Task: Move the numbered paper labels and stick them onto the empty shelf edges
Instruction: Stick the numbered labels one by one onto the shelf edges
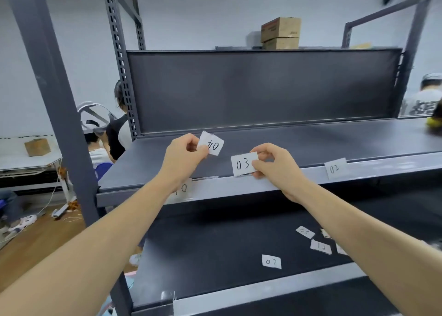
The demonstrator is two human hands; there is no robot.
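Note:
My right hand (275,165) pinches a white paper label marked 03 (243,164), held just above the grey front edge of the upper shelf (275,184). My left hand (184,155) grips another label, marked 04 and turned upside down (213,145), above the shelf surface. On that same edge, a label marked 02 (335,168) sticks at the right. A label showing a 0 (183,189) sticks at the left, partly hidden behind my left wrist. Several loose labels lie on the lower shelf, among them 07 (271,261), 05 (305,232) and 10 (321,246).
The dark metal rack has a back panel (263,88) and grey uprights (47,76). Two cardboard boxes (280,32) stand on top behind it. People sit or stand at the left (114,136) and the far right (423,100). Cables and clutter lie on the wooden floor at left.

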